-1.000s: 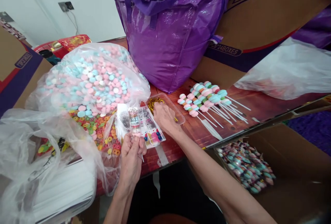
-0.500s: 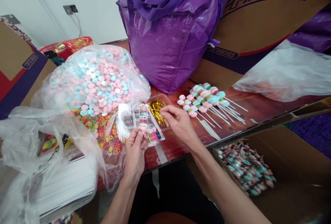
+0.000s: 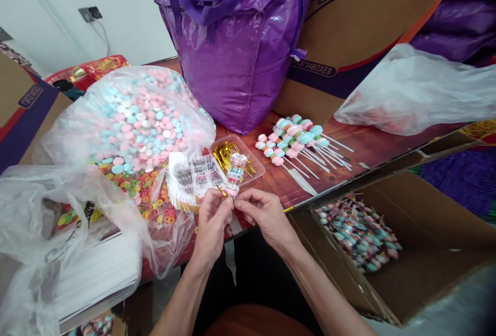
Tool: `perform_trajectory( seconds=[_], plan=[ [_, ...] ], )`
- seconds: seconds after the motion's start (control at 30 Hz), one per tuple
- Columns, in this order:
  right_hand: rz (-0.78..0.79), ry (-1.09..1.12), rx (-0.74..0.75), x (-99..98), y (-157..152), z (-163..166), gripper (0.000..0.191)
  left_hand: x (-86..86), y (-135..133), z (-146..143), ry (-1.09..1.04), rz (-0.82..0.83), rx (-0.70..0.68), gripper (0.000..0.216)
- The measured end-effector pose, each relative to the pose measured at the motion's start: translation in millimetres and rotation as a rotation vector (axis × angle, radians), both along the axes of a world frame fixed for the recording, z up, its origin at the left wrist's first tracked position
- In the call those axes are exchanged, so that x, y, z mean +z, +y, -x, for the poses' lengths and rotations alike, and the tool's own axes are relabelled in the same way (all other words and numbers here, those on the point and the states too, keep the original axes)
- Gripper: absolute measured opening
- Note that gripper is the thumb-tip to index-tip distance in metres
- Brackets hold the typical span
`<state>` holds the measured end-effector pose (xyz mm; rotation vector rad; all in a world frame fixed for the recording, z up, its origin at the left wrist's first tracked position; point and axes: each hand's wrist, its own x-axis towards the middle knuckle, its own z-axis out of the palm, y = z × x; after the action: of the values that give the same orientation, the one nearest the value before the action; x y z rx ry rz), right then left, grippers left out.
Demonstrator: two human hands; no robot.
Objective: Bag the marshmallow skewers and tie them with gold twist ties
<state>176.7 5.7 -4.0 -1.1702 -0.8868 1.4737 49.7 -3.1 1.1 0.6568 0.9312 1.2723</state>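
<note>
My left hand and my right hand meet at the table's front edge, both pinched at the base of a wrapped candy stick that stands upright in its printed clear sleeve. A thin gold twist tie shows at the pinch, between my fingers. Just behind lies a small clear tray of gold twist ties. A stack of printed clear sleeves lies to the left of my hands.
A big clear bag of pink, blue and white candies and ring candies fills the left. Unwrapped candy sticks lie on the red table. Behind stand a purple bag and cartons. An open carton of wrapped sticks sits at right.
My right hand left the tray of gold ties and came back to my left hand. The wrapped stick was lifted off the sleeve stack and now stands upright between both hands.
</note>
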Motion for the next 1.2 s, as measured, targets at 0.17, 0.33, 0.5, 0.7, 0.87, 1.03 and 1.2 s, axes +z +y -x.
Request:
perform_trajectory(
  seconds=[0.17,0.33,0.5,0.7,0.87,1.03,1.2],
  plan=[
    [0.003,0.049,0.019,-2.7,-5,4,0.026,-1.9,2,-2,-0.053,0.069,-0.024,0.028],
    [-0.115,0.144,0.101,-5.0,-11,3,0.026,9.1,2,10,-0.400,0.321,-0.269,0.039],
    [-0.257,-0.086,0.204,-0.3,-13,-5,0.021,15.0,-2,13,-0.446,0.366,-0.384,0.043],
    [-0.289,-0.380,0.022,-3.9,-19,4,0.018,-0.2,-11,-3,0.074,0.029,-0.071,0.024],
    [-0.174,-0.152,0.084,0.1,-21,1,0.023,1.1,-14,0,0.234,-0.050,-0.138,0.027],
    [-0.158,-0.124,0.077,2.1,-24,2,0.025,3.8,-11,-1,0.089,0.065,-0.098,0.031],
    [-0.259,-0.307,-0.049,-5.8,-33,5,0.022,7.3,-5,-3,-0.100,0.235,-0.091,0.038]
  ],
)
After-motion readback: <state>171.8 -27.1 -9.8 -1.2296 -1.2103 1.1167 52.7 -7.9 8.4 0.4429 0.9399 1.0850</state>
